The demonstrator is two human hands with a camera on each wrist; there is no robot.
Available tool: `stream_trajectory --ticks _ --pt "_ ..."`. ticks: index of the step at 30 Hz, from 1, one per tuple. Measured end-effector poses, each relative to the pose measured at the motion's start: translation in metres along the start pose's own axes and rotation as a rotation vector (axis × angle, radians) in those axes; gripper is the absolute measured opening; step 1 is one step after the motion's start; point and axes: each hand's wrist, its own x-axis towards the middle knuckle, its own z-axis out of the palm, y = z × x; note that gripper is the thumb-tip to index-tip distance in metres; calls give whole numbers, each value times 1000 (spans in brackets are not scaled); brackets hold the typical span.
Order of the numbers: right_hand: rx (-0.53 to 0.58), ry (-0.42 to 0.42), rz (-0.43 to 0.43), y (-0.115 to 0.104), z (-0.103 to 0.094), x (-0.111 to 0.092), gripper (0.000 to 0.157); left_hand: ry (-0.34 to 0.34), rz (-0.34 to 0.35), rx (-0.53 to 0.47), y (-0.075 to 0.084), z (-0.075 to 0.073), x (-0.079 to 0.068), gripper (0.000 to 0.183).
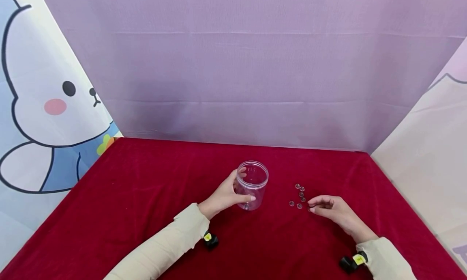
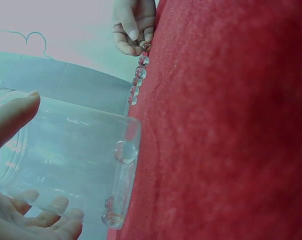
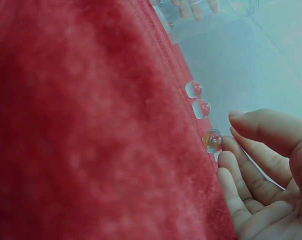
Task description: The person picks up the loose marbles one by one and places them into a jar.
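Note:
My left hand [image 1: 228,192] holds a clear plastic jar [image 1: 258,194] round its side, thumb in front and fingers behind. The jar stands upright with its open mouth up. Clear glass marbles [image 2: 125,151] lie at its bottom, seen through the wall in the left wrist view. To the right of the jar, my right hand [image 1: 337,213] is low over the red cloth, its fingertips right at one marble [image 3: 212,141]. In the right wrist view the thumb stands apart from that marble. Several more marbles [image 1: 300,194] lie loosely grouped between the jar and my right hand.
A red velvety cloth [image 1: 146,182] covers the table. A purple curtain [image 1: 240,69] stands along the back edge, with a cartoon-printed panel [image 1: 36,89] at the left and a pale panel [image 1: 423,150] at the right. Small black cameras [image 1: 211,240] sit on both wrists.

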Motion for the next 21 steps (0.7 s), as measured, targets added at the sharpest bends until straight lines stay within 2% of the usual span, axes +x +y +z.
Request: stream_trajectory --ticks 16,21 --pt "-11 -14 -11 -4 -4 1 31 -2 -1 4 3 -1 2 90" --pt "-57 -16 -36 -5 -4 3 29 1 0 -1 5 -2 1 89"
